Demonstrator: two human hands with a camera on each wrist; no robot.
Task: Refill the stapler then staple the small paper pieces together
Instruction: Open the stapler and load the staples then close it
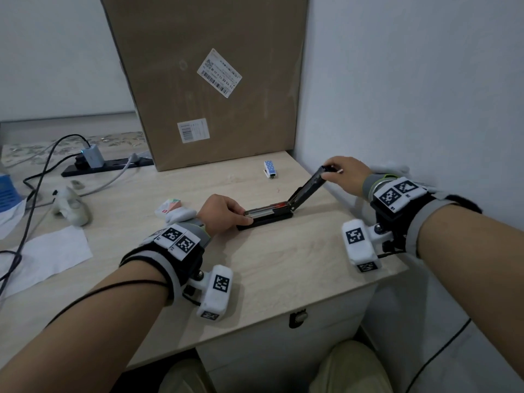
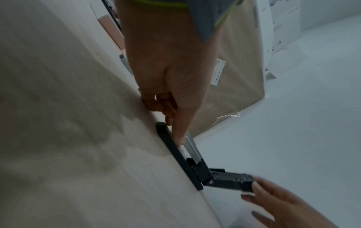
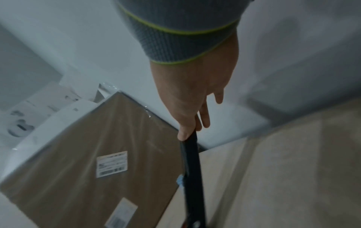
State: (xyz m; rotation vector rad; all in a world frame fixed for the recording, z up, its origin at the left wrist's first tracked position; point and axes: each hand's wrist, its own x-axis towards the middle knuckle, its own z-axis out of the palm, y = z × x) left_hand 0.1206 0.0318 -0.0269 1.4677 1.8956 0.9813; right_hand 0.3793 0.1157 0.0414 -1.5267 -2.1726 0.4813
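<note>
Holding the stapler (image 1: 268, 215) open w/ both hands near the middle of the tabletop (image 1: 283, 259). My left hand (image 1: 224, 211) pins the front end of the base & metal staple channel, fingers (image 2: 178, 135) curled down onto it, thumb on the near side. Further right, my right hand (image 1: 344, 173) pinches the tip of the lid (image 1: 307, 185), swung up & back toward the wall; fingers clamp its black end. Stapler looks rigid, fairly light, sprung at the hinge, so I'd grip the lid by its tip & keep the base pressed down or it'll likely skid. Channel is exposed, ready for staples. Beyond it, a small blue-white box (image 1: 270, 169), prob. staples, then the big cardboard box (image 1: 204, 80).
</note>
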